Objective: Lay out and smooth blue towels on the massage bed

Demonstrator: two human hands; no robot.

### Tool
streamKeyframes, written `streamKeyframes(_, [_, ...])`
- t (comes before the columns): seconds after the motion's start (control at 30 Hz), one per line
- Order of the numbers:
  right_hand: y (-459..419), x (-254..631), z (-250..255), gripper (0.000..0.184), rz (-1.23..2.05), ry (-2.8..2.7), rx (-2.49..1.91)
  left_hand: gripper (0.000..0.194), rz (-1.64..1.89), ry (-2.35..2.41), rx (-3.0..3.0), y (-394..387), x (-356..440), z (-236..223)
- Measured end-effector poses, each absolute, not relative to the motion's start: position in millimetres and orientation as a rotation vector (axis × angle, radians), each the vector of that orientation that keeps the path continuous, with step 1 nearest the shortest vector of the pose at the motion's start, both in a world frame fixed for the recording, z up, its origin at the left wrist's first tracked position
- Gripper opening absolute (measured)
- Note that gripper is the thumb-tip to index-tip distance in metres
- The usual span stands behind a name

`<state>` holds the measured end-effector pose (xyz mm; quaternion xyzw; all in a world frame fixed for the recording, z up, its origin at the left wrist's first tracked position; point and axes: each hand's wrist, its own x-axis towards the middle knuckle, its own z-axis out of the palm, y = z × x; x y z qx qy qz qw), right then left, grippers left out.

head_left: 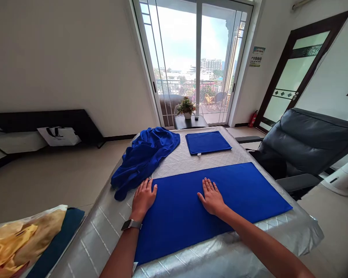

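Note:
A blue cloth [179, 216], laid out flat as a long rectangle, lies across the near part of a table with a quilted silvery cover [98, 224]. My left hand [145, 195] rests palm down on the cloth's left edge, fingers stretched out. Flat on the middle of the cloth lies my right hand [211, 196], its fingers extended and thumb apart. Neither hand grips anything. Beyond my left hand is a crumpled blue cloth [151, 150] in a loose heap. Farther back sits a neatly folded blue cloth [208, 142] with a small white tag at its front edge.
A black leather armchair [309, 143] stands close along the table's right side. At the lower left is a pile of yellow and dark teal fabric [32, 241]. A potted plant [186, 107] on a small dark table stands beyond the far edge, before glass doors.

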<state>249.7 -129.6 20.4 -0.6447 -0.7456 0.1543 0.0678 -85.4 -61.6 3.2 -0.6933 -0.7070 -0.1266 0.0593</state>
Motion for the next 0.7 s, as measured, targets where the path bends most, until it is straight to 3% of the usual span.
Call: streamKeyframes(0.7, [-120,360,4,0.082,0.307,-2.135,-2.179,0.061,-0.374,-2.161,-2.114,-60,-87,2])
